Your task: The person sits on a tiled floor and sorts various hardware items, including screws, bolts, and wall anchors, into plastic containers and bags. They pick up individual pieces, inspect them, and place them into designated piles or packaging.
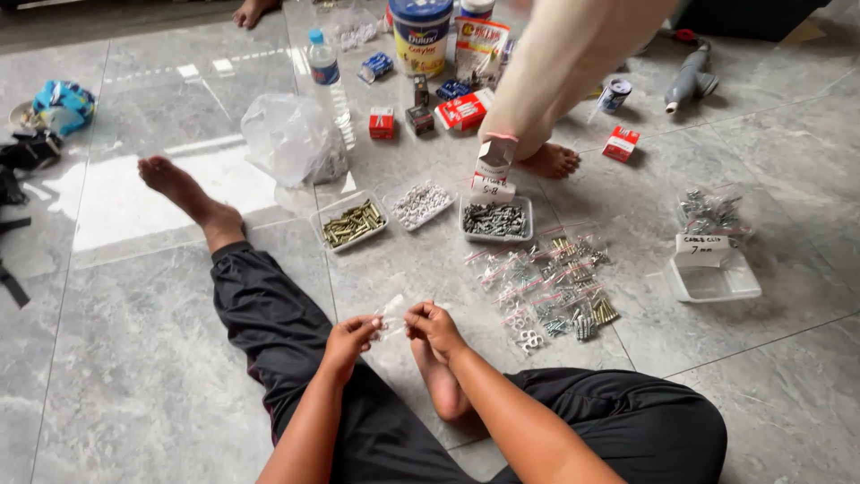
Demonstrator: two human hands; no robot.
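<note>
Broadly, the grey tiled floor (134, 376) serves as the work surface, with a person seated on it in black trousers. At twelve o'clock a paint tub (421, 34) stands among small boxes, and a co-worker's leg (555, 81) steps in there. Three shallow trays of fasteners (495, 220) sit within arm's reach, seemingly as sorted stock. At three o'clock lies a heap of filled zip bags (551, 287). Both hands, left hand (348, 341) and right hand (434, 324), pinch a small clear bag (391, 315) between them at centre, fingers closed on its edges.
</note>
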